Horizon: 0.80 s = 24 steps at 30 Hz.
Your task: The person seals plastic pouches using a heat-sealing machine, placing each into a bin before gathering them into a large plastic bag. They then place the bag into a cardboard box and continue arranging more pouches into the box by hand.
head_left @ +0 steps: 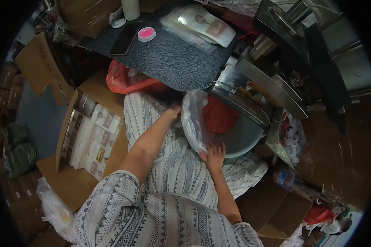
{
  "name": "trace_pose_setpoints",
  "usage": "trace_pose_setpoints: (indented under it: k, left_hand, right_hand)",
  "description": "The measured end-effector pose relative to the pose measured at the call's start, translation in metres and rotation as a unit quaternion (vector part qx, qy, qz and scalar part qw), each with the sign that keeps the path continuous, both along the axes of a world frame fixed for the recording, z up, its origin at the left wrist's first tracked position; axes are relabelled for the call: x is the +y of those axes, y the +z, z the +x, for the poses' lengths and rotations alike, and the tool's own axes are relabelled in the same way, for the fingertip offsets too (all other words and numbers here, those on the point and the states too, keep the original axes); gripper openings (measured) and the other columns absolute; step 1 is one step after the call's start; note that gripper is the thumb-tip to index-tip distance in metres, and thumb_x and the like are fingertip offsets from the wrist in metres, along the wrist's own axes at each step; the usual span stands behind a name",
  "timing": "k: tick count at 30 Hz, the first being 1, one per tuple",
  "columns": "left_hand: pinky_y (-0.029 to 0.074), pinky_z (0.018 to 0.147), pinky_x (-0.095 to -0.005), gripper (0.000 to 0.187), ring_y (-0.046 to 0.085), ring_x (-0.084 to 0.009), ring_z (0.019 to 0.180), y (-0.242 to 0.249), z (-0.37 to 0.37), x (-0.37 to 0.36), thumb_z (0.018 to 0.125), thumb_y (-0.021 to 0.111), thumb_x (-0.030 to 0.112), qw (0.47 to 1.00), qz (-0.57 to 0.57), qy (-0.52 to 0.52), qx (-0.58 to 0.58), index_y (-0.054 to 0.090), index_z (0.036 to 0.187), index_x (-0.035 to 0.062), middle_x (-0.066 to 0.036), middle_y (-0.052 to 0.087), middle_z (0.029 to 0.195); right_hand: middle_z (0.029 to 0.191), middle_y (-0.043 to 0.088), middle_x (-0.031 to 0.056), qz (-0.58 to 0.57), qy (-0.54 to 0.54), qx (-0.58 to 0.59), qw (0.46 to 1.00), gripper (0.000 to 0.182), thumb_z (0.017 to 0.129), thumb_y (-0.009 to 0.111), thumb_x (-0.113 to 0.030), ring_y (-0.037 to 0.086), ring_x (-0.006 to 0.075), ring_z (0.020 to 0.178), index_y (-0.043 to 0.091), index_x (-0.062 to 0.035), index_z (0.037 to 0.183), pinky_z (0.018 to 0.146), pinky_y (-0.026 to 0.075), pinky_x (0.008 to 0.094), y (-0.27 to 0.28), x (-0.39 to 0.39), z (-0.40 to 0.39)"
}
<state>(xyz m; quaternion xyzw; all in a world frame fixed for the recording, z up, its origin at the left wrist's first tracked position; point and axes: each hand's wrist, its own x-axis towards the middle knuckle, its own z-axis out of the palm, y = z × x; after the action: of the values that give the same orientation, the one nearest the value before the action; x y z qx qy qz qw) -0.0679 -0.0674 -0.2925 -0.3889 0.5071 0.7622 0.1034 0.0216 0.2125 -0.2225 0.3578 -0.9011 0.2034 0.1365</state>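
Observation:
A grey basin (239, 149) sits between my knees, partly under the table edge. Clear plastic (192, 122) drapes over its left side, and a red plastic bag (219, 115) lies inside. My right hand (214, 157) rests at the basin's near rim, against the lower end of the clear plastic, fingers spread apart. To the left of that plastic, my left hand (175, 109) reaches over my thigh toward the table's underside. Its fingers are mostly hidden, so I cannot make out any grip.
On the dark mat (173, 61) lie a phone (125, 38), a pink round tin (146, 34) and printed pouches (208, 24). A metal machine (272, 78) stands at right. An open carton (88, 140) of packed pouches is at left. Another red bag (130, 80) hangs below the table.

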Motion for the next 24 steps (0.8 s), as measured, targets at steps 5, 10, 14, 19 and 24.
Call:
trace_pose_setpoints:
  k: [5, 10, 14, 19, 24]
  left_hand:
    - [0.048, 0.067, -0.0329, 0.023, 0.061, -0.0216, 0.076, 0.034, 0.023, -0.042, 0.088, 0.054, 0.014, 0.975, -0.214, 0.03, -0.04, 0.061, 0.104, -0.0008, -0.013, 0.064, 0.091]
    - [0.047, 0.068, -0.0301, 0.019, 0.057, -0.0152, 0.074, 0.142, 0.086, -0.031, 0.092, 0.054, 0.017, 0.942, -0.286, 0.011, 0.174, 0.053, 0.105, 0.0032, -0.004, 0.06, 0.085]
    - [0.048, 0.07, -0.0333, 0.018, 0.061, -0.0224, 0.08, 0.23, 0.126, 0.049, 0.093, 0.053, 0.018, 0.878, -0.33, -0.194, 0.289, 0.052, 0.106, 0.0054, -0.01, 0.057, 0.081]
    - [0.049, 0.08, -0.0399, 0.04, 0.06, -0.0323, 0.093, 0.203, 0.152, 0.114, 0.093, 0.053, 0.028, 0.8, -0.283, -0.434, 0.303, 0.04, 0.119, -0.0007, -0.02, 0.052, 0.109]
    - [0.048, 0.083, -0.0415, 0.053, 0.059, -0.0358, 0.095, 0.159, 0.148, 0.091, 0.092, 0.052, 0.037, 0.922, -0.202, -0.325, 0.064, 0.035, 0.123, -0.0019, -0.022, 0.053, 0.112]
  right_hand:
    - [0.098, 0.063, 0.0044, 0.006, 0.002, -0.004, 1.0, 0.032, 0.08, 0.063, -0.033, 0.058, 0.0231, 0.091, 0.06, -0.0083, 0.099, 0.1, 0.035, 0.0513, 0.0, -0.002, 0.001]
    - [0.1, 0.063, 0.0064, -0.013, 0.0, -0.052, 0.999, 0.033, 0.082, 0.062, -0.034, 0.058, 0.0247, 0.091, 0.061, -0.0078, 0.101, 0.1, 0.036, 0.046, 0.008, -0.005, 0.002]
    - [0.101, 0.063, 0.007, -0.402, -0.094, -0.436, 0.8, 0.034, 0.088, 0.06, -0.03, 0.058, 0.0215, 0.093, 0.059, -0.004, 0.109, 0.093, 0.039, 0.0358, 0.058, -0.029, -0.009]
    - [0.084, 0.061, -0.0028, -0.332, -0.108, -0.615, 0.708, 0.031, 0.086, 0.067, -0.028, 0.052, 0.0055, 0.068, 0.063, -0.0031, 0.104, 0.06, 0.042, 0.02, 0.109, -0.026, -0.042]
    - [0.095, 0.061, -0.0014, -0.521, -0.286, -0.52, 0.613, 0.035, 0.089, 0.064, -0.03, 0.053, 0.0073, 0.078, 0.059, -0.0016, 0.107, 0.066, 0.042, 0.0235, 0.084, 0.094, -0.062]
